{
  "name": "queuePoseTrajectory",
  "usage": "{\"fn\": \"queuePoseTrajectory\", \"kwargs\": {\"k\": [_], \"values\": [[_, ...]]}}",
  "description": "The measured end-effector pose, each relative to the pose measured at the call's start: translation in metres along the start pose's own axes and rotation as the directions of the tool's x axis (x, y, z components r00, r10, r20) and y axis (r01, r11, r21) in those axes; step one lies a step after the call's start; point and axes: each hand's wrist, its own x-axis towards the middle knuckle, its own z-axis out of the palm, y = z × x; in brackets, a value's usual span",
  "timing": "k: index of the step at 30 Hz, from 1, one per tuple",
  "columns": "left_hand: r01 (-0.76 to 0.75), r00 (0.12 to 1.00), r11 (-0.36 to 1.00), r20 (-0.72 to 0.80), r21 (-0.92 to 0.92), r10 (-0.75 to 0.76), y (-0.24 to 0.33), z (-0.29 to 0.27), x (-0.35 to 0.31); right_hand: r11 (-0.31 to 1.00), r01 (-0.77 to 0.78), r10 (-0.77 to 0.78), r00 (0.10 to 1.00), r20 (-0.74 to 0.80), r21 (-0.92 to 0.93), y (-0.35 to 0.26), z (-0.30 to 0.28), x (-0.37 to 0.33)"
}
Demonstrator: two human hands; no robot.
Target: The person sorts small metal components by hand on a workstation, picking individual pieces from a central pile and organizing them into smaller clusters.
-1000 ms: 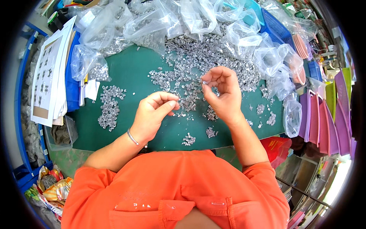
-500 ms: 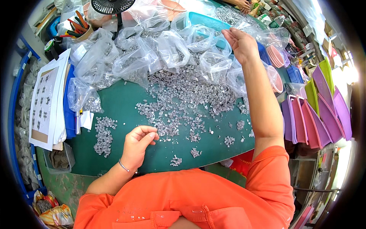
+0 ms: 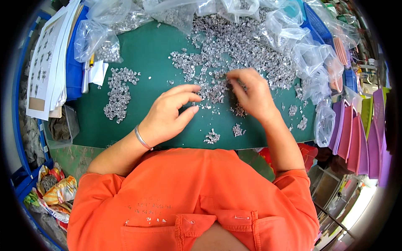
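Small clear plastic pieces [image 3: 234, 48] lie in a broad heap on the green tabletop. At the near edge of this heap is my left hand [image 3: 167, 112], thumb and fingers apart with nothing held, fingertips beside the loose pieces. My right hand [image 3: 253, 95] reaches over the same edge from the right, slightly blurred, its thumb apart from bent fingers and no piece visible between them. Small clumps, one bright [image 3: 212, 136] and another [image 3: 238, 130], sit nearer me. Further left lies a separate group of clear pieces [image 3: 118, 94].
Clear plastic bags [image 3: 180, 16] line the far side. Papers [image 3: 50, 62] and a blue bin [image 3: 75, 71] stand at the left, above a clear tub [image 3: 69, 127]. Purple and pink bins [image 3: 351, 138] are at the right, near a blue basket [image 3: 317, 21].
My right hand has come back from the far bags and bin to the heap's near edge. My left hand has moved slightly right, its fingers opening. The view has tilted nearer.
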Motion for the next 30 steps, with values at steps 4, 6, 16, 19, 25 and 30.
{"fn": "queuePoseTrajectory", "kwargs": {"k": [4, 6, 16, 19, 25, 30], "values": [[0.03, 0.995, 0.991, -0.092, -0.129, -0.042, 0.004, -0.001, 0.004, 0.997, 0.059, -0.063, 0.994, -0.087, -0.057, -0.01, 0.016, 0.019], [0.026, 0.994, 0.982, -0.103, -0.186, -0.046, 0.005, -0.002, 0.004, 0.993, 0.092, -0.098, 0.993, -0.071, -0.076, -0.009, 0.022, 0.022], [0.127, 0.96, 0.953, -0.209, -0.275, -0.189, -0.006, -0.003, -0.009, 0.994, 0.11, -0.109, 0.992, -0.058, 0.02, -0.007, 0.026, 0.016], [0.103, 0.958, 0.955, -0.23, -0.279, -0.17, -0.003, 0.004, -0.009, 0.995, 0.089, -0.089, 0.996, -0.001, -0.039, -0.016, 0.036, 0.022], [0.051, 0.943, 0.992, -0.321, -0.117, -0.087, 0.002, 0.01, -0.009, 0.992, 0.09, -0.091, 0.996, -0.012, -0.091, -0.006, 0.021, 0.026], [-0.066, 0.951, 0.95, -0.27, 0.304, 0.152, 0.007, 0.014, 0.01, 0.999, 0.008, -0.011, 0.998, -0.065, -0.045, -0.005, 0.013, 0.014]]}}
